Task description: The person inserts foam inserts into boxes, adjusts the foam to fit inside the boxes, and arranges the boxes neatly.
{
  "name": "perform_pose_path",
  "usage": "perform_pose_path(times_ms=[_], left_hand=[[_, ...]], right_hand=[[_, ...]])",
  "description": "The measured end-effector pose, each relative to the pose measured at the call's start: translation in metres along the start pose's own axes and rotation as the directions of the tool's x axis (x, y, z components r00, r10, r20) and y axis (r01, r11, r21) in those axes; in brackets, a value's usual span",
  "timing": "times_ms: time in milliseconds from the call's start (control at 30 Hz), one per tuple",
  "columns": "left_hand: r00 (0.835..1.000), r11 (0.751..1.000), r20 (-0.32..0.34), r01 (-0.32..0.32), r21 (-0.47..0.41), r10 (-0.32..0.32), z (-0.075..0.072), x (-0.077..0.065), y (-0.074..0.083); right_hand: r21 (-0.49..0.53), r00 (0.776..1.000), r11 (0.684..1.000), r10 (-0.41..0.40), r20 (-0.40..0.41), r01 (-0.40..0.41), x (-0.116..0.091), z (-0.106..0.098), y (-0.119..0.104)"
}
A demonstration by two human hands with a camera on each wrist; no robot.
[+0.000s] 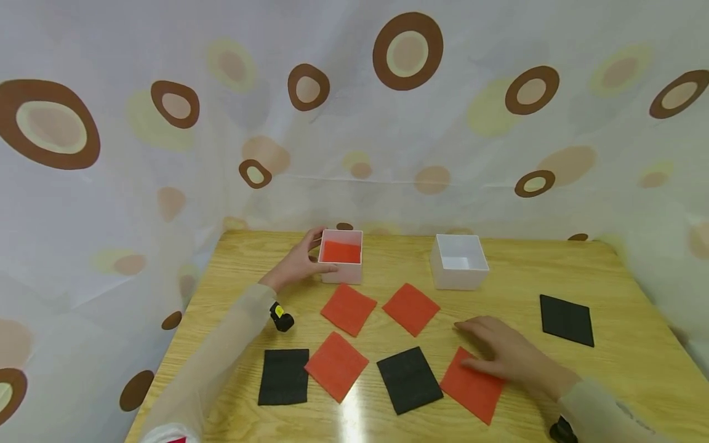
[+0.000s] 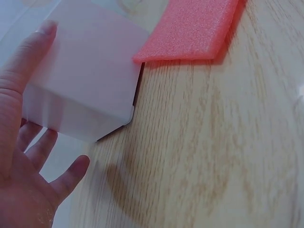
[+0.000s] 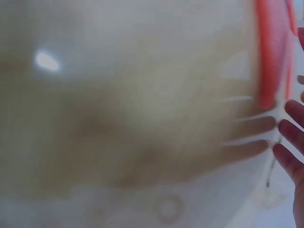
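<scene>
At the near left of the wooden table (image 1: pixel 515 264), a black square (image 1: pixel 284 377) lies flat, its corner close to a red square (image 1: pixel 336 367). Behind them the left hand (image 1: pixel 299 264) clasps the left white box (image 1: pixel 346 274), thumb along its front wall and fingers round its left side, probably to steady it without covering the opening; a red piece (image 1: pixel 341 253) lies inside. Just in front of the box rests a second red square (image 1: pixel 349 309), then a third (image 1: pixel 411 309), with a middle black square (image 1: pixel 410 380) nearer; spaced out like this, each seems easy to pick up singly. The right white box (image 1: pixel 460 274) stands upright near the back edge, open side up, seemingly for easy reach. In front, the right hand (image 1: pixel 501 354), loosely spread and gripping nothing, reaches over the rightmost red square (image 1: pixel 472 386); whether it touches, I cannot tell. Farthest right, another black square (image 1: pixel 566 320) lies alone.
</scene>
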State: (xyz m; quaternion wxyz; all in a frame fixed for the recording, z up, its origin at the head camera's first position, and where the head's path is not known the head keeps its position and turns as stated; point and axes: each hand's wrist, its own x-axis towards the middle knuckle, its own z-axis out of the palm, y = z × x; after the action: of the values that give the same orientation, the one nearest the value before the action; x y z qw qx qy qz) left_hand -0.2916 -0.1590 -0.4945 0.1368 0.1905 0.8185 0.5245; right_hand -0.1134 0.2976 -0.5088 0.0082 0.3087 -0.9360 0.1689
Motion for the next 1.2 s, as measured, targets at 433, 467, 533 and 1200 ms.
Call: perform_pose_path(times_ms=[433, 467, 533, 1200], left_hand=[[1.000, 1.000, 0.004, -0.003, -0.023, 0.003, 0.002, 0.001, -0.005], [1.000, 1.000, 0.006, -0.005, -0.022, 0.005, 0.002, 0.000, -0.004], [1.000, 1.000, 0.007, -0.009, -0.021, 0.009, 0.002, 0.000, -0.003], [1.000, 0.999, 0.005, -0.027, -0.030, 0.027, -0.002, 0.003, -0.007]], right_hand=[[-0.049, 0.985, 0.990, 0.129, -0.116, -0.135, -0.065, 0.018, -0.019], [-0.059, 0.984, 0.988, 0.138, -0.116, -0.145, -0.068, 0.018, -0.021], [-0.070, 0.983, 0.986, 0.142, -0.121, -0.151, -0.073, 0.019, -0.024], [-0.176, 0.991, 0.981, 0.057, -0.123, -0.079, -0.070, 0.023, -0.014]])
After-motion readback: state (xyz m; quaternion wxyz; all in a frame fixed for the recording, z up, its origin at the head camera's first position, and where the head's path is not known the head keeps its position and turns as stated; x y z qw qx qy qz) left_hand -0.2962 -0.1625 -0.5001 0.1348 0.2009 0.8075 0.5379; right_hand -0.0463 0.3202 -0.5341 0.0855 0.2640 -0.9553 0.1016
